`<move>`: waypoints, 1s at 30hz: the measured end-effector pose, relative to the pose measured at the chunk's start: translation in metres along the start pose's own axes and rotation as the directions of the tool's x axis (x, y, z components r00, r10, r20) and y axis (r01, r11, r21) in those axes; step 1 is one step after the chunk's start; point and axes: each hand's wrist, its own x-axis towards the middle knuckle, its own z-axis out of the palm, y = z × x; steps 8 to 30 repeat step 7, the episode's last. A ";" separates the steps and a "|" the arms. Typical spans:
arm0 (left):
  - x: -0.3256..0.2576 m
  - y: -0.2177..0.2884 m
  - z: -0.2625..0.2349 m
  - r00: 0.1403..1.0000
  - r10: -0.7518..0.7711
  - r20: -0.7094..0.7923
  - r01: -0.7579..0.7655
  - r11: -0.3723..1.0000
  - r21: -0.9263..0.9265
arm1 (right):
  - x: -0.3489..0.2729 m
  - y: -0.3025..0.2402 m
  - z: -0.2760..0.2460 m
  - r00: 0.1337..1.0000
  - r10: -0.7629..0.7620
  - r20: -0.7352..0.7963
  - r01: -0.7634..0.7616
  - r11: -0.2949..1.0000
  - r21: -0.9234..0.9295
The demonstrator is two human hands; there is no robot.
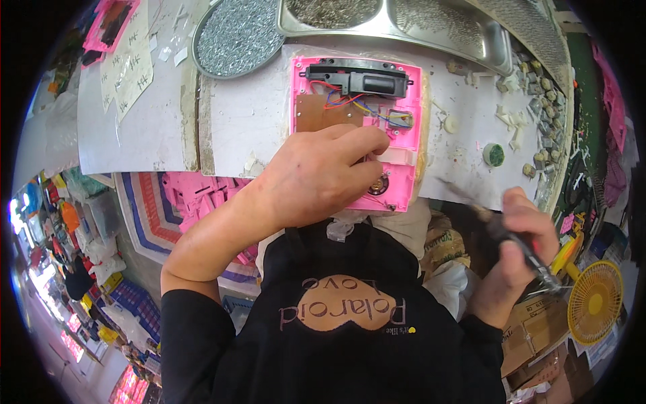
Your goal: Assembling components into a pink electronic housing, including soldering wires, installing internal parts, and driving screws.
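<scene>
Left hand: the left hand (316, 175) lies palm-down on the pink case (356, 128), fingers curled narrow and pressing its middle; it grips nothing that shows.
Right hand: the right hand (518, 252) is closed round a dark tool (518, 246), held off the table's right front corner, well apart from the case.
Case: open, flat on the white table (134, 128), its near edge right at the table's front edge; a black part (360, 77) runs along its far end, coloured wires (350, 104) and a brown board (316, 111) below it.
Edges: the round tray (235, 34) and steel tray (431, 27) crowd the far side, just beyond the case; white scraps (511, 121) and a green disc (493, 154) lie to its right.
Open room: bare tabletop left of the case; narrower bare strip to its right.
Hidden: the left hand covers the case's lower middle; only a small round speaker (378, 185) shows past the fingers.
Hard to make out: the tool's tip is blurred; what kind of tool it is cannot be told.
Cut off: both trays run out of the top of the view.
</scene>
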 end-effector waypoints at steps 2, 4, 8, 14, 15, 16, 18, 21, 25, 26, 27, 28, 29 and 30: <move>0.005 -0.001 -0.002 1.000 0.010 0.012 -0.010 1.000 0.004 | -0.036 0.003 -0.056 0.987 0.069 -0.148 -0.052 0.992 0.114; 0.003 -0.002 0.003 1.000 0.025 0.018 -0.025 0.999 0.027 | -0.067 0.008 -0.099 0.825 0.152 -0.544 -0.078 0.984 0.158; 0.022 -0.006 0.019 0.994 0.107 0.024 -0.109 0.992 0.061 | -0.112 -0.031 -0.180 0.684 0.083 -0.724 -0.074 0.996 0.045; 0.022 -0.006 0.019 0.994 0.107 0.024 -0.109 0.992 0.061 | -0.112 -0.031 -0.180 0.684 0.083 -0.724 -0.074 0.996 0.045; 0.022 -0.006 0.019 0.994 0.107 0.024 -0.109 0.992 0.061 | -0.112 -0.031 -0.180 0.684 0.083 -0.724 -0.074 0.996 0.045; 0.022 -0.006 0.019 0.994 0.107 0.024 -0.109 0.992 0.061 | -0.112 -0.031 -0.180 0.684 0.083 -0.724 -0.074 0.996 0.045; 0.022 -0.006 0.019 0.994 0.107 0.024 -0.109 0.992 0.061 | -0.112 -0.031 -0.180 0.684 0.083 -0.724 -0.074 0.996 0.045; 0.022 -0.006 0.019 0.994 0.107 0.024 -0.109 0.992 0.061 | -0.112 -0.031 -0.180 0.684 0.083 -0.724 -0.074 0.996 0.045; 0.022 -0.006 0.019 0.994 0.107 0.024 -0.109 0.992 0.061 | -0.112 -0.031 -0.180 0.684 0.083 -0.724 -0.074 0.996 0.045; 0.022 -0.006 0.019 0.994 0.107 0.024 -0.109 0.992 0.061 | -0.112 -0.031 -0.180 0.684 0.083 -0.724 -0.074 0.996 0.045; 0.022 -0.006 0.019 0.994 0.107 0.024 -0.109 0.992 0.061 | -0.112 -0.031 -0.180 0.684 0.083 -0.724 -0.074 0.996 0.045; 0.022 -0.006 0.019 0.994 0.107 0.024 -0.109 0.992 0.061 | -0.112 -0.031 -0.180 0.684 0.083 -0.724 -0.074 0.996 0.045; 0.022 -0.006 0.019 0.994 0.107 0.024 -0.109 0.992 0.061 | -0.112 -0.031 -0.180 0.684 0.083 -0.724 -0.074 0.996 0.045; 0.022 -0.006 0.019 0.994 0.107 0.024 -0.109 0.992 0.061 | -0.112 -0.031 -0.180 0.684 0.083 -0.724 -0.074 0.996 0.045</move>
